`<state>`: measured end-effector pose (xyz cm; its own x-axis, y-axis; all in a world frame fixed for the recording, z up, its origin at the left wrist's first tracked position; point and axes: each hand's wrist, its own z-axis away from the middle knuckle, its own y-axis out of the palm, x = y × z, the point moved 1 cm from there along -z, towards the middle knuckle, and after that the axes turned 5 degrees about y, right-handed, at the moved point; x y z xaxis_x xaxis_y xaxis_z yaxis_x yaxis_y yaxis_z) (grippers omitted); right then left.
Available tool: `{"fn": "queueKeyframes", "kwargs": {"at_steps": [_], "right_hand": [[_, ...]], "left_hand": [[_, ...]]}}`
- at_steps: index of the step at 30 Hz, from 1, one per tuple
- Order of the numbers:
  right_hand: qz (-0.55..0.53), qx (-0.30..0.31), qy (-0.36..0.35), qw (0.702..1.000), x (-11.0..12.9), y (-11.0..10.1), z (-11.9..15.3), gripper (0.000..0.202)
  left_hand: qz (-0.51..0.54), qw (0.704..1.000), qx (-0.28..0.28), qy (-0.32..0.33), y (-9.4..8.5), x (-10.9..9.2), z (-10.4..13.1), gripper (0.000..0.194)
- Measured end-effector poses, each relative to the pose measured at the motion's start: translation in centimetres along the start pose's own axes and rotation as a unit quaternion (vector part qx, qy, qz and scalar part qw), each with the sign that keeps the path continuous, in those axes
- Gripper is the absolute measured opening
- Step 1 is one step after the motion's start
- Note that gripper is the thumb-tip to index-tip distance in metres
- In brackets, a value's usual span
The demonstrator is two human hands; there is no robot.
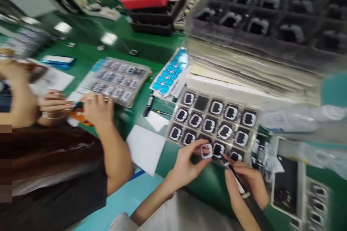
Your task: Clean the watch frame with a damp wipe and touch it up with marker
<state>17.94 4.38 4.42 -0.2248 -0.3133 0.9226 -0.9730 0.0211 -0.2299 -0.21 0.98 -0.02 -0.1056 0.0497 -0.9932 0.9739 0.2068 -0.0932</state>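
Observation:
Between the thumb and fingers of my left hand point(187, 162) is a small white square frame point(206, 151), held over the front edge of a clear compartment tray point(169, 130). My right hand point(248, 180) grips a black and white pen-like tool point(238, 182), its tip pointing at the tray's front row. The tray's compartments hold dark parts with white rims, such as this one point(225, 131); one back-row compartment point(201, 104) shows no white rim. My fingers partly hide the front row.
Stacked trays point(255, 65) rise behind the tray. Plastic bottles point(290, 118) and a dark box point(286, 184) stand right. Blue sticker sheets point(169, 74) and white paper point(146, 148) lie left. A co-worker's hands point(99, 110) work beside another tray point(141, 75).

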Motion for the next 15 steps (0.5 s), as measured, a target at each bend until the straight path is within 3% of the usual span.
{"fn": "queueKeyframes", "kwargs": {"at_steps": [1, 2, 8, 15], "right_hand": [[0.016, 0.003, 0.065, 0.998, -0.3, -1.0, 0.8, 0.014], [0.014, 0.019, 0.077, 0.997, -0.6, -1.1, 1.1, 0.015], [0.005, 0.057, 0.011, 0.998, -0.8, 2.0, -1.4, 0.021], [0.032, 0.064, -0.021, 0.997, -0.6, 2.1, -1.9, 0.024]], "left_hand": [[0.000, 1.000, -0.002, -0.004, 0.0, 0.1, 0.0, 0.045], [-0.003, 1.000, 0.000, -0.006, 0.0, 0.1, -0.1, 0.044], [-0.030, 0.999, 0.026, -0.009, -0.4, -0.2, -1.0, 0.042], [-0.039, 0.999, 0.031, -0.005, -0.4, -0.3, -1.1, 0.041]]}}
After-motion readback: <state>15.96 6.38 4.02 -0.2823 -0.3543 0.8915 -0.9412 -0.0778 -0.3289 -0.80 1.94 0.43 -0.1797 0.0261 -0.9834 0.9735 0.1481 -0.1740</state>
